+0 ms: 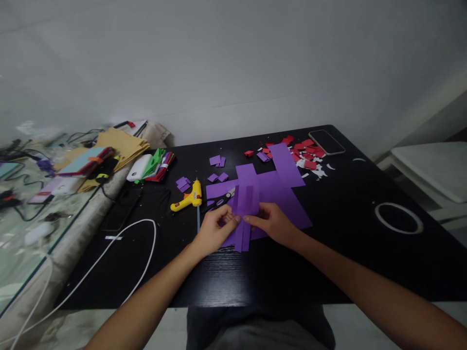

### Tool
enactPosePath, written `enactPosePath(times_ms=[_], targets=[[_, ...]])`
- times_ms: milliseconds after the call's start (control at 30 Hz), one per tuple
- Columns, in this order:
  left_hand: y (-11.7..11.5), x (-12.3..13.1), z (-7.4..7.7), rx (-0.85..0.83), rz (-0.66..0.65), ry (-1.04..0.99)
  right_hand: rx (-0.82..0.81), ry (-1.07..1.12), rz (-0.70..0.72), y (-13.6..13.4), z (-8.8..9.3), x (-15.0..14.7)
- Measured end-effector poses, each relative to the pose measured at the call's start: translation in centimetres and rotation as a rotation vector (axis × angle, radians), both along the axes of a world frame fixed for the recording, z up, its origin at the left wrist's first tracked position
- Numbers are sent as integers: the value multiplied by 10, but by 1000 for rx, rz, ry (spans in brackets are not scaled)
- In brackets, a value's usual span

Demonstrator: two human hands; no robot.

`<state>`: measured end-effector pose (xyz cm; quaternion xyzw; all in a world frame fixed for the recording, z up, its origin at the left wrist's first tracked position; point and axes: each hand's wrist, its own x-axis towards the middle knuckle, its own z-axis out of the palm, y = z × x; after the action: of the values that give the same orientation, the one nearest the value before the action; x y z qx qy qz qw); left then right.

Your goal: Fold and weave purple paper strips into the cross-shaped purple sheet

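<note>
Between my two hands is a strip of purple paper (251, 200), held up over more purple paper. My left hand (215, 227) pinches its left side between thumb and fingers. On the other side my right hand (273, 222) grips it, thumb in front and fingers partly hidden behind. Narrow purple strips (242, 239) hang or lie just below my fingertips; I cannot tell which. A large purple sheet (292, 206) lies flat underneath. Scissors (222, 199) rest beside my left hand, their blades partly covered by paper. A yellow glue gun (189, 197) lies farther left.
Small purple pieces (218, 161) lie behind the glue gun. Red scraps (308, 153) and a phone (326, 142) sit at the back right, with a white ring (399, 218) nearer. A white cable (153, 238) loops at the left, near a dark phone (121, 210).
</note>
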<state>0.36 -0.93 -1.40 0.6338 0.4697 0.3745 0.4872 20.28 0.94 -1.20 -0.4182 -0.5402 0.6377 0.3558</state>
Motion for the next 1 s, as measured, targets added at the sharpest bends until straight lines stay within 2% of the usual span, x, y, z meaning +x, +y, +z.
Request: enactPosePath(times_ms=[633, 1000], targets=[[0, -2, -1, 19, 9, 14, -11, 10, -13, 0, 1, -2], [1, -2, -1, 0, -17, 8, 1, 3, 34, -1, 1, -1]])
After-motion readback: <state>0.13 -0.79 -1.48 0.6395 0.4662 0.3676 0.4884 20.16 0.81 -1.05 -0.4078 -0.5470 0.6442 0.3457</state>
